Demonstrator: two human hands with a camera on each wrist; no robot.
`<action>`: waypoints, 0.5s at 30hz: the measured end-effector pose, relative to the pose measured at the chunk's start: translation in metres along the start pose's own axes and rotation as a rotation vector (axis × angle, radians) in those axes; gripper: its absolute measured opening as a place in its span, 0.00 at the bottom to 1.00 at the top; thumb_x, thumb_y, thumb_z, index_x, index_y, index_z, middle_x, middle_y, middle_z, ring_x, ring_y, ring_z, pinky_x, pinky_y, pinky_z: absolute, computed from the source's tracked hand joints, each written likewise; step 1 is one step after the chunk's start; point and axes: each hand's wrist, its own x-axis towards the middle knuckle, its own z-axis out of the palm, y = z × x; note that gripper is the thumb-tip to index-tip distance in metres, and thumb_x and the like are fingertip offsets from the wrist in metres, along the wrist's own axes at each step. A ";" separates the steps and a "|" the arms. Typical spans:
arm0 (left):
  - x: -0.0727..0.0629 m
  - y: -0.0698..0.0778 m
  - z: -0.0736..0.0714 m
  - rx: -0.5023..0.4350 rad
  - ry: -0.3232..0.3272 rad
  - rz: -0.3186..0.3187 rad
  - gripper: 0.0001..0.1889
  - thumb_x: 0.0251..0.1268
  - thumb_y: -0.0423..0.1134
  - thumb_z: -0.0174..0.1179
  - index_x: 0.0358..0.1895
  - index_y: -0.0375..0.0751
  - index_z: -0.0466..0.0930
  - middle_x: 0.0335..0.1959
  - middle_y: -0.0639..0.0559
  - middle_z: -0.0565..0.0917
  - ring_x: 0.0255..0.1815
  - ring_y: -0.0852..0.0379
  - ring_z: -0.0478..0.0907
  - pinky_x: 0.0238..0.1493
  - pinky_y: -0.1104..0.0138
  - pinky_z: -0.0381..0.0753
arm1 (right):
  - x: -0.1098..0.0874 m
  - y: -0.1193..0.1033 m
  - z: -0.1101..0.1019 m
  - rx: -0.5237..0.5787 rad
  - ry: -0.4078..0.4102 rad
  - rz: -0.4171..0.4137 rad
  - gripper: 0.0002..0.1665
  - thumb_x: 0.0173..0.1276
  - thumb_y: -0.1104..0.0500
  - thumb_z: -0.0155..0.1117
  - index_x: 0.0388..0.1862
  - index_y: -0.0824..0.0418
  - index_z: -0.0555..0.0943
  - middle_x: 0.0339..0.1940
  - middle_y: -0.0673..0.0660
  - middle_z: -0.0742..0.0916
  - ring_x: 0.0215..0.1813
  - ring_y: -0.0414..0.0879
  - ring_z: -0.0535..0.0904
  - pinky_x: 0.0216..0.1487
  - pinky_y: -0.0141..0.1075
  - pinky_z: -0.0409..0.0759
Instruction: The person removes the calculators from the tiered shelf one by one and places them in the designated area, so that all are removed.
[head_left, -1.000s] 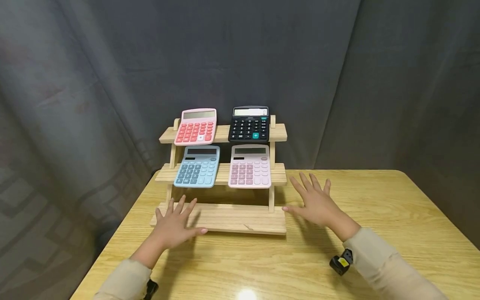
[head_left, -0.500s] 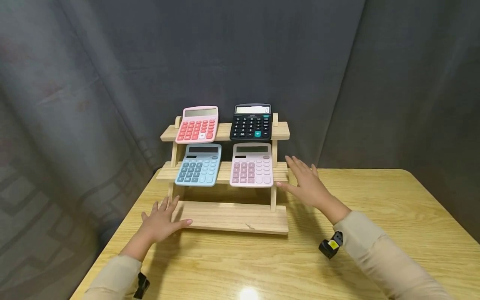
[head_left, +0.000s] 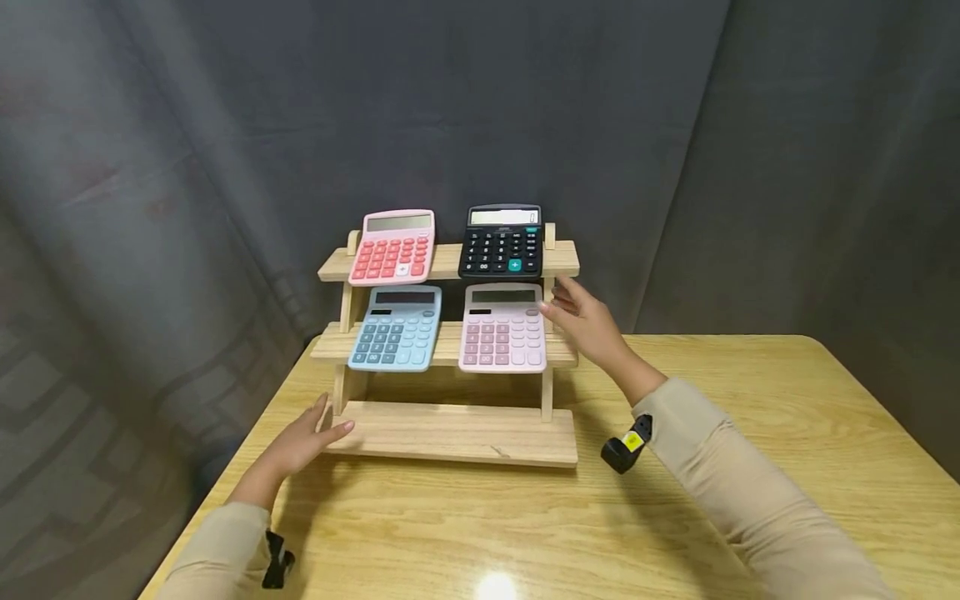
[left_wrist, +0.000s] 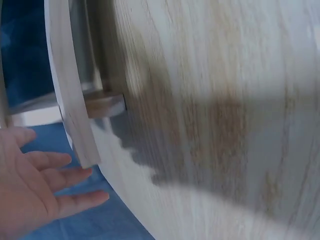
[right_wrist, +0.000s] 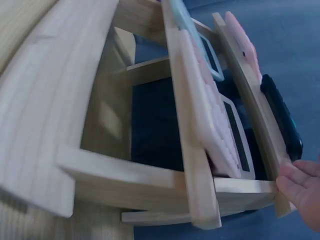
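Observation:
In the head view, a three-tier wooden display stand (head_left: pixel 450 433) holds calculators. The pink calculator (head_left: pixel 392 247) and the black calculator (head_left: pixel 501 242) lean on the top tier; the blue calculator (head_left: pixel 396 328) and the pale pink calculator (head_left: pixel 503 328) lean on the middle one. My left hand (head_left: pixel 296 442) is at the left end of the bottom board, thumb spread; its loosely extended fingers (left_wrist: pixel 65 177) are close to the stand's wood. My right hand (head_left: pixel 592 329) is at the stand's right side, thumb by the pale pink calculator, its bent fingers (right_wrist: pixel 295 180) at the top board's end.
The stand is on a wood-grain table (head_left: pixel 720 467). Dark grey curtains (head_left: pixel 585 100) hang behind it and on both sides. A black strap device (head_left: pixel 628 443) is on the right wrist, another (head_left: pixel 277 560) on the left.
My right hand has moved up and left to the stand's upper right side. My left hand has shifted left, from over the bottom board to its left end. The calculators stay in place.

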 end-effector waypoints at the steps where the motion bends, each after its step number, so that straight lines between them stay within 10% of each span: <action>1: 0.000 -0.001 -0.001 -0.017 -0.008 -0.004 0.48 0.57 0.63 0.43 0.66 0.33 0.29 0.63 0.28 0.41 0.60 0.30 0.40 0.53 0.41 0.45 | 0.003 -0.001 0.001 0.027 0.006 0.012 0.39 0.63 0.50 0.53 0.66 0.65 0.51 0.60 0.67 0.65 0.60 0.55 0.62 0.56 0.44 0.60; 15: 0.012 -0.024 -0.004 -0.320 -0.121 -0.029 0.43 0.64 0.55 0.40 0.64 0.30 0.25 0.63 0.30 0.33 0.62 0.33 0.34 0.52 0.41 0.47 | 0.033 -0.005 0.010 0.335 0.075 0.140 0.38 0.65 0.53 0.51 0.66 0.68 0.49 0.54 0.67 0.70 0.54 0.56 0.68 0.54 0.39 0.63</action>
